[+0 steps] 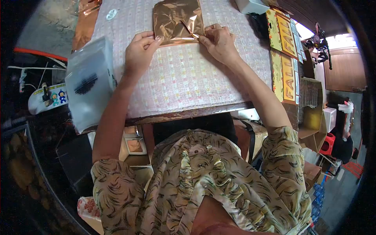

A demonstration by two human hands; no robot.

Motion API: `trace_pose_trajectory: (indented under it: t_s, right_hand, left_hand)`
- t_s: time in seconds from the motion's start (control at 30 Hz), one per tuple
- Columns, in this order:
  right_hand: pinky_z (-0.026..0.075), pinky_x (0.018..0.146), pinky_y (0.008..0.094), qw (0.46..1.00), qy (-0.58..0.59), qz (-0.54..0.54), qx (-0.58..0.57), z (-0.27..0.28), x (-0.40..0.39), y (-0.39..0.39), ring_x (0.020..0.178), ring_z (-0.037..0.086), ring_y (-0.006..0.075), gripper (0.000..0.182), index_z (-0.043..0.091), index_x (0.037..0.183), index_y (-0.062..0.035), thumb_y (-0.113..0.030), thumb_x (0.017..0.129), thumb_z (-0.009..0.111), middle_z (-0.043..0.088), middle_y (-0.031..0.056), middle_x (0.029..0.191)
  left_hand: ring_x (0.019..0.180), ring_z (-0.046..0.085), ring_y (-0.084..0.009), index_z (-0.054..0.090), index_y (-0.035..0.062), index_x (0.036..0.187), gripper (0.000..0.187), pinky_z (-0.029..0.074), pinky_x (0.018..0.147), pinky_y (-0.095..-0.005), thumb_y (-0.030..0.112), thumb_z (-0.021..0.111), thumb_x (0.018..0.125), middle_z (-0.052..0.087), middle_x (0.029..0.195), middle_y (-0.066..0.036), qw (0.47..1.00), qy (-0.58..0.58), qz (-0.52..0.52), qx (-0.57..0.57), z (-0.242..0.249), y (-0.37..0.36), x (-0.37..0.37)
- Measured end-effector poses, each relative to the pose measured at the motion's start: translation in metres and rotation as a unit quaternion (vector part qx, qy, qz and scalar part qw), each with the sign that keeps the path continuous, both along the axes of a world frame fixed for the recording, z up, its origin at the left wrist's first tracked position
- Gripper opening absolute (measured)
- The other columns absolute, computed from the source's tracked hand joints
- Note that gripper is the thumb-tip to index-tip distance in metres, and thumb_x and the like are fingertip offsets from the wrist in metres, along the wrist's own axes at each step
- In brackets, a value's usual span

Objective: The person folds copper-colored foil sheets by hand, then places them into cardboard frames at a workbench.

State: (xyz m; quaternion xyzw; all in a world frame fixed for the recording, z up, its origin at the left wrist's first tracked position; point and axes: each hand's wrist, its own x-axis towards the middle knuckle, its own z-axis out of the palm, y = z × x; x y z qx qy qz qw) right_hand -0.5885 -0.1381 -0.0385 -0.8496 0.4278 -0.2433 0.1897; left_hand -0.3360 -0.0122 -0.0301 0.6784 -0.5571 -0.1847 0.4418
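Observation:
A shiny copper-coloured foil sheet [168, 23], perhaps folded or layered, lies on the table at the top middle of the head view. My left hand [141, 49] pinches its near left corner between thumb and fingers. At the near right corner, my right hand [220, 42] grips the foil's edge, its fingers curled. Creases run across the foil close to my right fingertips. Whether anything lies inside or under the foil cannot be seen.
A patterned cloth [184, 82] covers the table. Clear plastic sleeves [92, 86] overhang its left edge; more copper foil [85, 23] lies behind them. Printed "FALL" cards [284, 35] line the right edge, near a white bin [252, 5] and a cardboard box [313, 129].

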Motion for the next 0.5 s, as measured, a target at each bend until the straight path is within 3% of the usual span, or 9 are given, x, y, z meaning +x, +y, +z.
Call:
trace_pose_trajectory:
  t_s: [0.03,0.17,0.23,0.4,0.5]
  right_hand:
    - [0.032,0.104,0.0497,1.0,-0.003,-0.003,0.015,0.001,0.0,0.001,0.113,0.056,0.0333,0.034,0.067,0.108,-0.0016,-0.03,0.09,0.075,0.07,0.0141,0.102]
    - [0.032,0.104,0.0496,0.999,-0.024,-0.007,0.032,0.003,0.001,0.003,0.113,0.057,0.0333,0.035,0.067,0.106,-0.002,-0.032,0.09,0.075,0.07,0.0141,0.103]
    - [0.037,0.098,0.0484,1.0,-0.001,-0.022,-0.009,0.002,0.002,0.005,0.108,0.058,0.0321,0.024,0.079,0.1,-0.0083,-0.03,0.091,0.075,0.071,0.0048,0.111]
    - [0.037,0.097,0.0489,0.999,-0.004,-0.044,0.025,0.021,0.009,0.008,0.106,0.058,0.0315,0.036,0.07,0.102,-0.0023,-0.037,0.091,0.074,0.072,0.0113,0.094]
    - [0.038,0.097,0.0486,0.997,0.02,-0.068,0.025,0.028,0.014,0.008,0.107,0.059,0.0318,0.037,0.071,0.1,-0.0029,-0.039,0.092,0.073,0.071,0.0102,0.093]
  left_hand:
    - [0.094,0.072,-0.0206,0.077,-0.0046,0.093,0.028,0.058,0.08,-0.0303,0.024,0.076,0.094,0.068,0.125,-0.016,1.0,0.0,0.001,-0.001,0.0,0.0,0.0]
    - [0.091,0.072,-0.0239,0.075,-0.0052,0.086,0.027,0.057,0.078,-0.032,0.021,0.076,0.093,0.068,0.123,-0.018,0.999,-0.041,-0.004,-0.016,0.0,0.0,-0.003]
    - [0.09,0.072,-0.0257,0.073,-0.0055,0.083,0.026,0.057,0.077,-0.033,0.019,0.076,0.093,0.067,0.122,-0.019,0.998,-0.046,-0.011,-0.035,-0.001,-0.001,-0.004]
    - [0.09,0.068,-0.0246,0.065,-0.0058,0.077,0.027,0.052,0.075,-0.0338,0.015,0.074,0.092,0.066,0.122,-0.019,0.993,-0.101,-0.034,-0.051,-0.001,-0.001,0.0]
    - [0.092,0.068,-0.0243,0.064,-0.0056,0.076,0.027,0.052,0.076,-0.0335,0.014,0.075,0.092,0.066,0.121,-0.019,0.993,-0.104,-0.03,-0.042,-0.001,0.0,-0.001]
